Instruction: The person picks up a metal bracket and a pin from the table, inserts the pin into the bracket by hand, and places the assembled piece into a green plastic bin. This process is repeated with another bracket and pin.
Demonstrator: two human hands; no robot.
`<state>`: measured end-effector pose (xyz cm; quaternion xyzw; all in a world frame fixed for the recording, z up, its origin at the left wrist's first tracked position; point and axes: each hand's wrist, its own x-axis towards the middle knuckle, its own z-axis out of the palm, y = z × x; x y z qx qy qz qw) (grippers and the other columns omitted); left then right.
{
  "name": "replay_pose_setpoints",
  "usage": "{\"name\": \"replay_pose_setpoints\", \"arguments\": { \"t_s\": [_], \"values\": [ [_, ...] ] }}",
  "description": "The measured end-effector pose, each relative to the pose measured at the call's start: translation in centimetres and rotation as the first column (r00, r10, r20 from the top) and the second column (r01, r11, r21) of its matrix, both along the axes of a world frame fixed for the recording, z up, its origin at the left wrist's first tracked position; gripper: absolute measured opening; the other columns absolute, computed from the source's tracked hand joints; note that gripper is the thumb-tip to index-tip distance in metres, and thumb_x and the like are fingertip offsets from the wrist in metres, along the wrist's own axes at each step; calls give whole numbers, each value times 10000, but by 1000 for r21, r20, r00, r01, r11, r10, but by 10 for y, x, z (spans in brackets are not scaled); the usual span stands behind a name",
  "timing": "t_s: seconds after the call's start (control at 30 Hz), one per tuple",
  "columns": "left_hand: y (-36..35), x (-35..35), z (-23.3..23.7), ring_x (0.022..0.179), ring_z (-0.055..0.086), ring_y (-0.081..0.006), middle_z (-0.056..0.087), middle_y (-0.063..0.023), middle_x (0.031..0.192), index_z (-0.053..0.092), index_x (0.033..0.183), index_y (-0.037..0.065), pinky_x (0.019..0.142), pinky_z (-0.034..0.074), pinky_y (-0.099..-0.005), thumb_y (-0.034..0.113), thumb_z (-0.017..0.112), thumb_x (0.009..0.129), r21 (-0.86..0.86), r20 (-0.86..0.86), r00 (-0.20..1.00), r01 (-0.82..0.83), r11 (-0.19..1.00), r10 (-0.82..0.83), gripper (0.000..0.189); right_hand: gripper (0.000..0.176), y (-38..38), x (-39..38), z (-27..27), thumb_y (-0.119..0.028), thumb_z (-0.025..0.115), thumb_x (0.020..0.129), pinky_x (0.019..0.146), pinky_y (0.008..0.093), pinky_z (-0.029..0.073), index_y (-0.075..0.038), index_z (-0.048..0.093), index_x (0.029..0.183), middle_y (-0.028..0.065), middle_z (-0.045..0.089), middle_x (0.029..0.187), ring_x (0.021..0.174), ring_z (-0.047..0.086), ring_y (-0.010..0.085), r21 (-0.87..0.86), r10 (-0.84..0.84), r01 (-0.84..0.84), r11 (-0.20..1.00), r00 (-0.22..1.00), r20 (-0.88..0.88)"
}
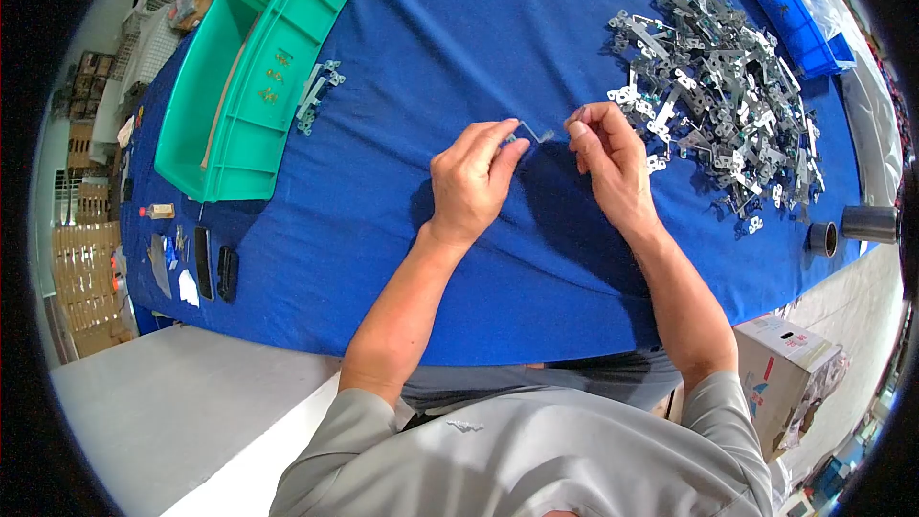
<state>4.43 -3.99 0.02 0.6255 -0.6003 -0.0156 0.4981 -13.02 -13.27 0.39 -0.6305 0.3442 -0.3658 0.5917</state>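
Over the middle of the blue cloth, my left hand [471, 177] pinches a small bent metal bracket [538, 132] between thumb and fingers. Its free end sticks out to the right. My right hand [613, 158] is a short way from that end, with thumb and fingertips closed together. Whatever lies between those fingertips is too small to make out. A big heap of similar metal brackets [732, 86] spreads just beyond my right hand. A few more brackets [316, 96] lie beside the green bin [292, 148] on the left.
At the far right stands a blue bin [790, 14] with clear plastic in it. Two dark cylinders [869, 223] sit by the right edge. On the left lie a small bottle [158, 212] and a black case [227, 274]. A carton [780, 364] stands below, right of the table.
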Motion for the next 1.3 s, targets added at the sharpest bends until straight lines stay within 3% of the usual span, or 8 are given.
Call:
{"name": "replay_pose_setpoints", "arguments": {
  "t_s": [0.07, 0.13, 0.17, 0.57, 0.67, 0.97, 1.17, 1.3],
  "values": [
    [1, 0, 0, 737, 722, -190, 732, -125, 904, 738, 1070, -3, 643, 568, -305, 64, 753, 924, 53, -99, 994, -42, 998, 47, 161, 129, 1, 0, 1, -134, 638, 1024, 591, 239, 434, -9, 635, 1055, -22, 598, 788, 682, 527, 58, 30, 55, -54, 998, 998, -38],
    [2, 2, -4, 685, 707, -148, 725, -110, 873, 731, 1079, -7, 600, 556, -281, 78, 728, 957, 84, -184, 980, -56, 995, 70, 149, 150, 5, 0, -2, -144, 652, 1017, 588, 253, 438, 2, 665, 1052, -8, 618, 778, 679, 535, 62, -60, 122, -130, 990, 985, -126],
    [1, 4, -8, 646, 693, -132, 715, -90, 851, 724, 1090, -4, 579, 549, -273, 85, 727, 962, 62, -144, 988, -47, 997, 55, 156, 151, 8, 2, -3, -135, 660, 1006, 587, 268, 446, 8, 683, 1050, 20, 634, 760, 658, 539, 73, -101, 115, -128, 987, 986, -121],
    [2, 0, 1, 752, 709, -175, 729, -117, 898, 728, 1078, -2, 660, 559, -303, 60, 752, 927, 82, -106, 993, -46, 996, 55, 165, 147, 7, 0, 6, -123, 681, 976, 594, 317, 483, 12, 684, 1035, 100, 666, 789, 657, 609, 139, -278, 97, -167, 946, 963, -250],
    [1, 0, 2, 750, 708, -185, 730, -118, 902, 727, 1076, -3, 667, 561, -304, 55, 755, 921, 68, -116, 992, -41, 997, 49, 167, 146, 7, 0, 2, -122, 685, 971, 602, 323, 488, 12, 683, 1028, 110, 664, 787, 666, 624, 165, -223, 79, -130, 966, 971, -227],
    [2, 1, 0, 743, 675, -172, 725, -113, 995, 742, 1099, 26, 646, 550, -299, 38, 825, 838, -3, -47, 999, 16, 1000, -17, 274, 138, 3, 1, 0, -120, 704, 964, 626, 354, 500, 6, 658, 994, 129, 678, 800, 706, 659, 207, -312, 32, -129, 941, 954, -298],
    [0, 2, -4, 722, 662, -161, 722, -105, 1003, 745, 1091, 37, 631, 542, -290, 24, 836, 818, -24, 15, 1000, 3, 1000, -3, 288, 114, 4, 2, -3, -83, 698, 959, 641, 344, 521, -2, 651, 1024, 135, 691, 823, 706, 669, 195, -201, 56, -104, 974, 971, -233],
    [1, 2, -5, 807, 696, -240, 724, -120, 1002, 736, 1080, 36, 699, 567, -345, 39, 833, 806, -20, 51, 998, 26, 999, -24, 291, 132, 4, 3, -3, -57, 693, 949, 640, 328, 522, -4, 659, 1065, 115, 695, 853, 692, 658, 174, -159, 69, -95, 983, 984, -164]
  ]
}}
